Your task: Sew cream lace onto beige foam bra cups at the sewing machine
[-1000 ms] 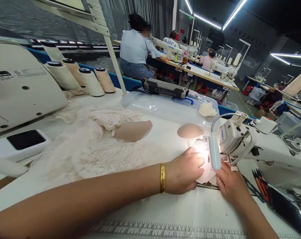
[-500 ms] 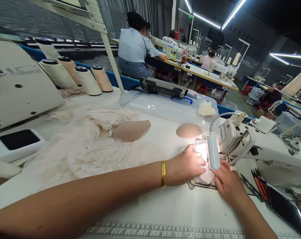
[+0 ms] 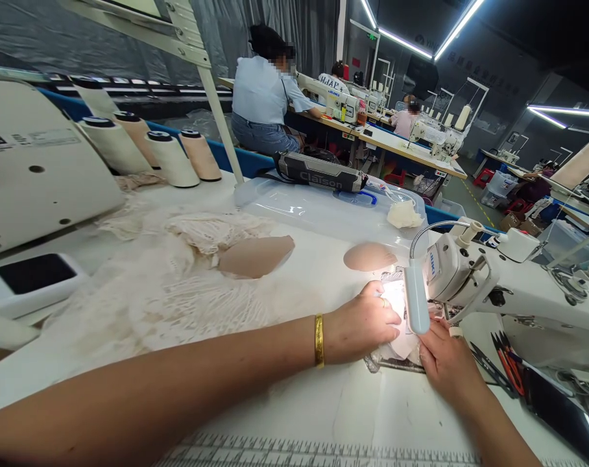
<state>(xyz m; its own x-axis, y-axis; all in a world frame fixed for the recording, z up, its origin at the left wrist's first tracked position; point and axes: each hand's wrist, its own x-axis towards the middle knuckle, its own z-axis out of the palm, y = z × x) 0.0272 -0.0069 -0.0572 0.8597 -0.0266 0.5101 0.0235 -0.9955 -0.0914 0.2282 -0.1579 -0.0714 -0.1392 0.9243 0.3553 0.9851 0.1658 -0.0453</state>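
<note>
At the sewing machine [image 3: 518,279], a pale pink fabric piece [image 3: 399,347] lies on the machine bed under a bright light. My left hand [image 3: 370,322] is closed on the fabric's left side, fingers curled down onto it. From the right, my right hand [image 3: 447,355] holds the fabric's right edge close to the needle area, its thumb and fingers together. The small lamp [image 3: 417,298] hides part of the fabric, the needle and some right fingertips. Just behind my left hand lies a beige oval pad [image 3: 370,257].
Left of my hands are sheer lace fabric [image 3: 187,311] and another beige pad [image 3: 256,257]. Thread cones [image 3: 172,159] stand farther back, near a clear plastic lid [image 3: 294,206]. Red-handled snips [image 3: 511,366] and a dark phone-like device [image 3: 562,402] lie at right. A co-worker [image 3: 265,97] sits beyond.
My left hand has shifted very slightly left. Both hands stay on the fabric, and the surrounding things are as before.
</note>
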